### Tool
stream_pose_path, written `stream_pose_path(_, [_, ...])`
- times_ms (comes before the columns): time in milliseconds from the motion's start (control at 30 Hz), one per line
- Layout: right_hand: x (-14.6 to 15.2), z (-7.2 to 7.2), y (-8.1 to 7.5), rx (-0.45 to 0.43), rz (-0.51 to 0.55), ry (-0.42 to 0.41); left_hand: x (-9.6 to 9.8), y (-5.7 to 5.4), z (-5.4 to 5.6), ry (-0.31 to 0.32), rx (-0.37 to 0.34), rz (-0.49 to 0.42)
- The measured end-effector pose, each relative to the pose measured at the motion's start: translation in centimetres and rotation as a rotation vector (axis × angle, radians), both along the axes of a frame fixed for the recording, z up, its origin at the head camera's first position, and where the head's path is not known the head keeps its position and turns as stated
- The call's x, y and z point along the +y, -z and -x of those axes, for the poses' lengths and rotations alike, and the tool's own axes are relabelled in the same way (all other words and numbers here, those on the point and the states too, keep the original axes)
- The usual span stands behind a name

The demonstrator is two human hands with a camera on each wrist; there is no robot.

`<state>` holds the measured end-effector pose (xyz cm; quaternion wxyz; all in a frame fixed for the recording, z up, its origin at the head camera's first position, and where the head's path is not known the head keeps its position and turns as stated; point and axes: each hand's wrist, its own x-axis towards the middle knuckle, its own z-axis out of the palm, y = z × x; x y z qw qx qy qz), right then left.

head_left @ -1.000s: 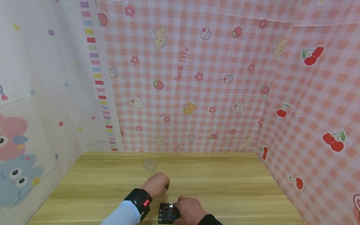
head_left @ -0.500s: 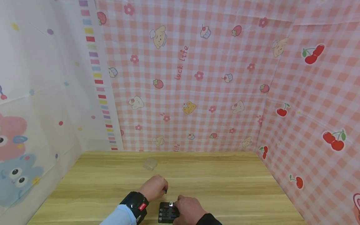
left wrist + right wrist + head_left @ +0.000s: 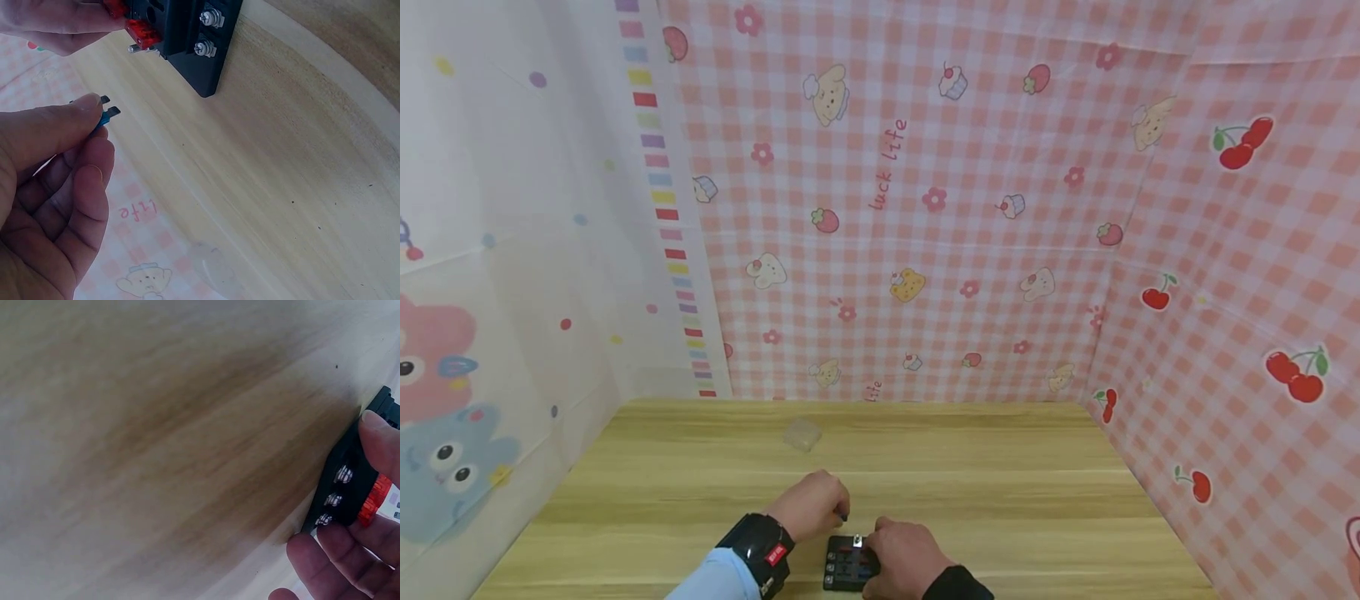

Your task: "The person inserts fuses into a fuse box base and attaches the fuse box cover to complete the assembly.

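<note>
My left hand [image 3: 812, 505] pinches a small blue blade fuse [image 3: 109, 117] between thumb and forefinger, its two metal prongs pointing out past the fingertips. A short gap separates it from a black fuse block [image 3: 842, 568] on the table, which lies nearer to me. My right hand [image 3: 907, 558] grips the block by its right side, covering that part in the head view. Along the block's edge run several screw terminals [image 3: 333, 499]. Red fuses [image 3: 142, 34] sit in its slots, close to the right hand's fingers [image 3: 337, 553].
Farther back on the wooden table [image 3: 985, 467] lies a clear plastic piece [image 3: 802, 434]. Patterned cloth walls [image 3: 880, 250] enclose the table at the back and on both sides.
My left hand has drawn back slightly toward me and the fuse block, with the blue fuse still pinched. The right hand keeps its hold on the block in the same place.
</note>
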<state>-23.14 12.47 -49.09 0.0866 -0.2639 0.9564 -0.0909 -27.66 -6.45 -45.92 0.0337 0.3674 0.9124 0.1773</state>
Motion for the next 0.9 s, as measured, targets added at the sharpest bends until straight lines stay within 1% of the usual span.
stream_pose_path(200, [0.0,0.0,0.1,0.000,-0.008,-0.011,0.1,-0.3,-0.4,0.016,-0.002,-0.002])
stream_pose_path(433, [0.1,0.1,0.2,0.034,-0.019,-0.023,0.2,-0.8,-1.0,0.015,-0.034,-0.012])
stream_pose_path(533, [0.1,0.1,0.2,0.030,-0.014,-0.024,0.4,-0.9,-1.3,0.029,-0.024,-0.004])
stream_pose_path(633, [0.1,0.1,0.2,0.021,-0.007,-0.024,0.6,-1.0,-1.5,0.034,-0.040,0.003])
stream_pose_path(767, [0.2,0.1,0.2,0.003,0.006,-0.019,0.7,-0.9,-1.7,0.025,-0.084,0.016])
stream_pose_path(900, [0.2,0.1,0.2,-0.001,0.016,-0.012,0.9,-0.6,-1.8,0.031,-0.059,0.036])
